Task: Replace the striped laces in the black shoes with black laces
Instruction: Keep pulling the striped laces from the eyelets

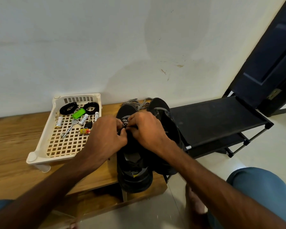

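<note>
Two black shoes stand side by side at the right end of a wooden bench, toes toward the wall. The left shoe (pixel 133 169) still carries a black-and-white striped lace (pixel 124 121). My left hand (pixel 104 138) and my right hand (pixel 147 129) meet over its eyelets, fingertips pinched on the striped lace. The right shoe (pixel 167 123) has bare eyelets, and a loose striped lace (pixel 139 103) lies behind the toes. Two coiled black laces (pixel 68 108) (pixel 91 106) rest at the back of a cream tray (pixel 40 156).
The tray also holds a green tag (pixel 78 113), several batteries, a key (pixel 69 128) and a small keychain. A black shoe rack (pixel 213 121) stands right of the bench, beside a dark door (pixel 271 55). My knees and bare foot are below on the tiled floor.
</note>
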A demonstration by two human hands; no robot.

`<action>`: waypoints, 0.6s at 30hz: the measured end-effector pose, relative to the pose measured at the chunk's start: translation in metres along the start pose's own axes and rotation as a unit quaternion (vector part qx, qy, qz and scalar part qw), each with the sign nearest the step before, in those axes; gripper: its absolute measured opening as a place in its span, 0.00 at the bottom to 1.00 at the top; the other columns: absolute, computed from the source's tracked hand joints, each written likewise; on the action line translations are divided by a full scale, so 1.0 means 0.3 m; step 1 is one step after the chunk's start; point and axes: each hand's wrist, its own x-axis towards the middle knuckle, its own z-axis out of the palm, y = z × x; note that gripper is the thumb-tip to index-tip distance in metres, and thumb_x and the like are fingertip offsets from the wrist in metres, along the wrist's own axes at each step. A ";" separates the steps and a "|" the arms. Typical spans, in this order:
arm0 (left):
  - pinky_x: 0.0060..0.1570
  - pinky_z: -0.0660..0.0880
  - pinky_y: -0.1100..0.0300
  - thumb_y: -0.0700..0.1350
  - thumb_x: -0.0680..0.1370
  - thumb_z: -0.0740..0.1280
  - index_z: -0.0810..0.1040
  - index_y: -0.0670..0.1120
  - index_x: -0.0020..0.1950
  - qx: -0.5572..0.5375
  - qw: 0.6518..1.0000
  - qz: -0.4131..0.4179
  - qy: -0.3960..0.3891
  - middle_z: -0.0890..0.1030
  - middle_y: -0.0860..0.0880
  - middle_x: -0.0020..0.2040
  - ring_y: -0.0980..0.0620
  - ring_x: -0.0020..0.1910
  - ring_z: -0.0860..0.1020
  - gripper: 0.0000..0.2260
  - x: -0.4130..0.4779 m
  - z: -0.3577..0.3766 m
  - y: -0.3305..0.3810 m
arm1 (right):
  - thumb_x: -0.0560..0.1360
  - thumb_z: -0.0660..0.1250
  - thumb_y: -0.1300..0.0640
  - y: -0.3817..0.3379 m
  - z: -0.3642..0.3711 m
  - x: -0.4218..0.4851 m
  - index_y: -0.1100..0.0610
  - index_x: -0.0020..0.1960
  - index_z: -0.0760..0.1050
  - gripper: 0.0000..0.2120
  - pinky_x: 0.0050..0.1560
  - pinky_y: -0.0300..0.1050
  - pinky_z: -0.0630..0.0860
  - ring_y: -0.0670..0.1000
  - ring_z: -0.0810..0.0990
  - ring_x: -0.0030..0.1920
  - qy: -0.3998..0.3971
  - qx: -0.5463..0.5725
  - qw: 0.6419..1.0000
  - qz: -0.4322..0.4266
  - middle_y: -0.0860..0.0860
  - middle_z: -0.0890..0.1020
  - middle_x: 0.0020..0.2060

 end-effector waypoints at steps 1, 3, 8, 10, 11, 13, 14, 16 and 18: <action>0.52 0.79 0.51 0.45 0.75 0.71 0.87 0.42 0.42 0.000 1.000 -0.008 -0.003 0.86 0.44 0.45 0.47 0.46 0.83 0.08 0.001 -0.004 -0.002 | 0.77 0.72 0.56 0.006 -0.007 0.002 0.55 0.48 0.88 0.06 0.53 0.52 0.81 0.51 0.84 0.53 0.002 0.060 0.998 0.022 0.50 0.87 0.50; 0.53 0.79 0.51 0.45 0.76 0.70 0.87 0.41 0.43 -0.002 1.000 -0.019 -0.001 0.86 0.44 0.47 0.48 0.47 0.83 0.09 0.003 -0.007 -0.003 | 0.75 0.75 0.58 0.023 -0.040 0.008 0.56 0.46 0.88 0.04 0.53 0.51 0.83 0.47 0.85 0.50 0.061 0.146 0.985 0.067 0.48 0.88 0.50; 0.56 0.78 0.51 0.46 0.77 0.70 0.87 0.40 0.45 -0.009 1.000 -0.025 0.005 0.86 0.44 0.50 0.48 0.48 0.83 0.10 -0.002 0.003 0.006 | 0.76 0.74 0.58 0.102 -0.112 0.001 0.55 0.45 0.87 0.03 0.48 0.50 0.85 0.47 0.86 0.42 0.214 0.130 0.956 0.150 0.49 0.88 0.43; 0.57 0.77 0.52 0.46 0.77 0.70 0.86 0.40 0.46 -0.012 1.000 -0.021 0.011 0.86 0.44 0.50 0.48 0.48 0.83 0.10 -0.004 0.008 0.006 | 0.76 0.73 0.59 0.084 -0.100 -0.016 0.54 0.50 0.86 0.05 0.56 0.47 0.82 0.47 0.84 0.47 0.185 0.112 0.970 0.114 0.49 0.87 0.47; 0.56 0.77 0.53 0.47 0.77 0.70 0.86 0.40 0.46 -0.014 1.000 -0.019 0.014 0.86 0.45 0.50 0.47 0.49 0.82 0.10 -0.004 0.008 0.005 | 0.75 0.73 0.59 0.065 -0.088 -0.021 0.56 0.55 0.85 0.09 0.63 0.42 0.77 0.47 0.81 0.53 0.169 0.103 0.978 0.070 0.51 0.86 0.53; 0.53 0.77 0.54 0.47 0.76 0.71 0.87 0.41 0.48 -0.018 1.000 -0.012 0.014 0.85 0.45 0.51 0.48 0.48 0.82 0.10 -0.004 0.006 0.002 | 0.73 0.74 0.57 0.019 -0.057 -0.021 0.57 0.62 0.82 0.17 0.71 0.41 0.65 0.50 0.72 0.69 0.105 0.063 0.992 -0.002 0.55 0.79 0.67; 0.52 0.77 0.55 0.46 0.76 0.71 0.86 0.41 0.48 -0.024 1.000 -0.009 0.012 0.85 0.45 0.50 0.48 0.48 0.82 0.09 -0.004 0.005 0.000 | 0.74 0.74 0.55 -0.003 -0.043 -0.018 0.56 0.63 0.82 0.18 0.73 0.48 0.64 0.53 0.67 0.74 0.069 0.019 0.997 -0.016 0.55 0.74 0.72; 0.51 0.78 0.54 0.44 0.75 0.71 0.86 0.41 0.47 -0.033 0.999 -0.003 0.005 0.85 0.45 0.49 0.48 0.48 0.82 0.08 -0.004 0.001 0.000 | 0.75 0.72 0.53 -0.030 -0.013 -0.011 0.55 0.61 0.84 0.15 0.74 0.57 0.63 0.56 0.61 0.77 0.024 -0.075 0.997 -0.023 0.56 0.71 0.74; 0.50 0.80 0.51 0.43 0.75 0.71 0.86 0.40 0.46 -0.032 0.999 -0.001 -0.001 0.85 0.44 0.48 0.47 0.46 0.83 0.07 -0.003 -0.001 -0.001 | 0.77 0.71 0.56 -0.032 0.003 -0.005 0.57 0.59 0.84 0.12 0.73 0.56 0.63 0.56 0.62 0.77 0.003 -0.103 0.994 -0.024 0.56 0.72 0.74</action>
